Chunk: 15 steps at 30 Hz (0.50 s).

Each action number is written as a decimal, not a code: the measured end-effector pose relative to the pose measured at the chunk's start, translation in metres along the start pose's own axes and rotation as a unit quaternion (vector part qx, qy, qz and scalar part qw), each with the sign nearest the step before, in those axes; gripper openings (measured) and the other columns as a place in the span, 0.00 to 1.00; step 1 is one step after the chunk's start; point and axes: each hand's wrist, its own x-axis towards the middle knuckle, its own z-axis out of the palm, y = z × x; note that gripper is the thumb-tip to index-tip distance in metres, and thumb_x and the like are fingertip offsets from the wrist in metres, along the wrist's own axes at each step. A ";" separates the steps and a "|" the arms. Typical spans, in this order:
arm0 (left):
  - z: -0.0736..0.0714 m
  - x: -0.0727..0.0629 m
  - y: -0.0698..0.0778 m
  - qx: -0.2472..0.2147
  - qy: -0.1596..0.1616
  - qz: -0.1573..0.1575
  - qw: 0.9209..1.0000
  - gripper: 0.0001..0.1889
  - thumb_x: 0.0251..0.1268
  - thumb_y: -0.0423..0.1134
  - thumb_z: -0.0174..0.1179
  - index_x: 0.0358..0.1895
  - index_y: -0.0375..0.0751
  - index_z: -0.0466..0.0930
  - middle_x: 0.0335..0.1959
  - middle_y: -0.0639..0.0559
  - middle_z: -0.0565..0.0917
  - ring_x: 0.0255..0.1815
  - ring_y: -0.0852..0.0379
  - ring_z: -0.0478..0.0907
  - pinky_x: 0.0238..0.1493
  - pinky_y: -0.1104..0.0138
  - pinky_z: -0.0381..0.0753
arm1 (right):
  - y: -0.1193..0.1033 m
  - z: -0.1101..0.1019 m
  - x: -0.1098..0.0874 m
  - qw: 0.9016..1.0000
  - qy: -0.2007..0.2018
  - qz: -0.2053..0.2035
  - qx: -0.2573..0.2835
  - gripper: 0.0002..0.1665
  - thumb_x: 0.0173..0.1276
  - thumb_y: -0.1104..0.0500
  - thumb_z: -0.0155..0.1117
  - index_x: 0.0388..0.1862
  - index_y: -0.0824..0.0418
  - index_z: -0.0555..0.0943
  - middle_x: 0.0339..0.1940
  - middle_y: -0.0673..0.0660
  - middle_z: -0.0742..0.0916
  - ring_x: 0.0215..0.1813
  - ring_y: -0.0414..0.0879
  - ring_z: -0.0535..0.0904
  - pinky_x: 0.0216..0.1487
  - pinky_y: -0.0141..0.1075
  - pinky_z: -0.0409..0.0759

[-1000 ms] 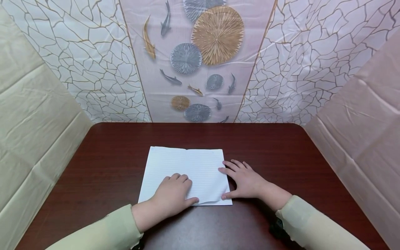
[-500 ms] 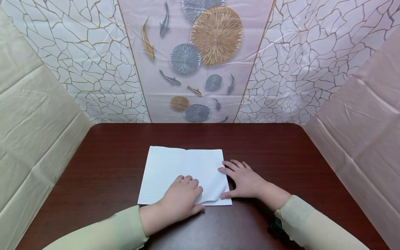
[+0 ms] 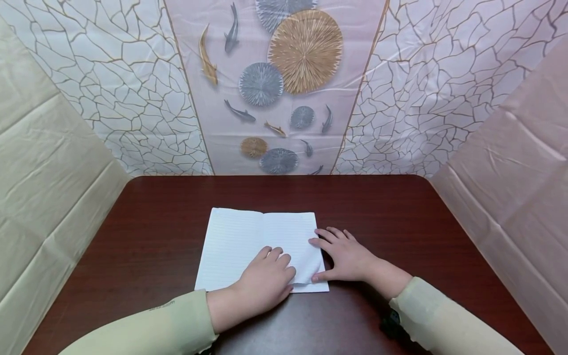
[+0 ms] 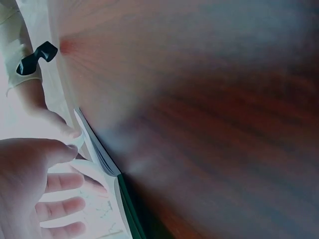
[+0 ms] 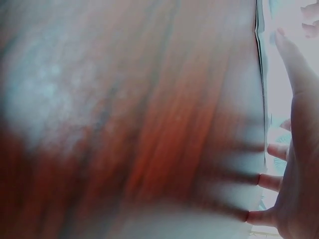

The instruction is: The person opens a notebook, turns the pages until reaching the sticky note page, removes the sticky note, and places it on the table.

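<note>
An open lined notebook lies on the dark table, its two white pages spread. The left hand is over the lower part of the right-hand page, fingers curled and thumb at the bottom edge. In the left wrist view, the left hand pinches a lifted page edge between thumb and index finger. A strip of the sheet beneath shows below the raised edge. The right hand rests at the notebook's right edge with fingers spread, thumb on the lower right corner; in the right wrist view its fingers reach the edge.
The dark reddish-brown table extends around the notebook on all sides. Behind it hangs a patterned backdrop with fish and round leaf shapes. Plain cloth walls flank both sides. A black wrist strap shows under the right sleeve.
The left hand has slid rightward along the notebook's lower edge, and its thumb has drawn in to the raised page edge. The right hand has stayed in place.
</note>
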 end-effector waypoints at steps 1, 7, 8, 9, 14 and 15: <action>0.000 0.000 0.000 -0.001 0.003 0.000 1.000 0.11 0.61 0.54 0.63 0.32 0.52 0.81 0.37 0.53 0.79 0.51 0.50 0.75 0.57 0.54 0.70 | 0.000 0.000 0.000 1.000 -0.001 0.000 0.001 0.62 0.47 0.11 0.48 0.75 0.45 0.67 0.77 0.53 0.65 0.76 0.59 0.58 0.68 0.64 0.58; 0.002 0.002 0.001 0.002 0.020 0.002 1.000 0.07 0.62 0.47 0.62 0.29 0.52 0.81 0.36 0.54 0.78 0.50 0.50 0.75 0.56 0.55 0.70 | 0.000 -0.001 -0.001 1.000 -0.003 -0.005 -0.004 0.62 0.47 0.11 0.49 0.75 0.45 0.66 0.78 0.54 0.65 0.76 0.59 0.58 0.68 0.64 0.58; 0.003 0.003 0.001 0.003 0.021 0.003 1.000 0.06 0.62 0.47 0.62 0.29 0.52 0.81 0.36 0.54 0.78 0.50 0.50 0.74 0.56 0.56 0.70 | 0.001 -0.001 -0.001 1.000 -0.004 -0.005 -0.005 0.63 0.47 0.11 0.49 0.75 0.45 0.66 0.78 0.54 0.65 0.76 0.59 0.58 0.68 0.64 0.58; 0.003 0.003 0.002 0.004 0.022 0.004 1.000 0.06 0.62 0.46 0.62 0.29 0.52 0.81 0.35 0.54 0.78 0.49 0.50 0.74 0.55 0.56 0.70 | 0.001 -0.001 -0.001 1.000 -0.006 -0.006 -0.007 0.63 0.47 0.11 0.50 0.76 0.45 0.66 0.78 0.54 0.65 0.76 0.59 0.57 0.68 0.64 0.58; 0.003 0.004 0.002 0.005 0.017 0.003 1.000 0.05 0.61 0.45 0.63 0.30 0.51 0.83 0.35 0.54 0.78 0.48 0.51 0.74 0.55 0.56 0.71 | 0.002 -0.001 -0.002 1.000 -0.016 -0.003 -0.013 0.65 0.45 0.11 0.51 0.77 0.44 0.63 0.79 0.53 0.63 0.77 0.59 0.55 0.69 0.65 0.57; 0.003 0.004 0.003 0.004 0.015 0.002 1.000 0.05 0.61 0.44 0.63 0.30 0.51 0.83 0.35 0.54 0.78 0.48 0.51 0.74 0.55 0.56 0.71 | 0.002 -0.001 -0.002 1.000 -0.018 -0.002 -0.014 0.66 0.45 0.11 0.51 0.78 0.44 0.62 0.79 0.53 0.62 0.78 0.59 0.55 0.69 0.65 0.57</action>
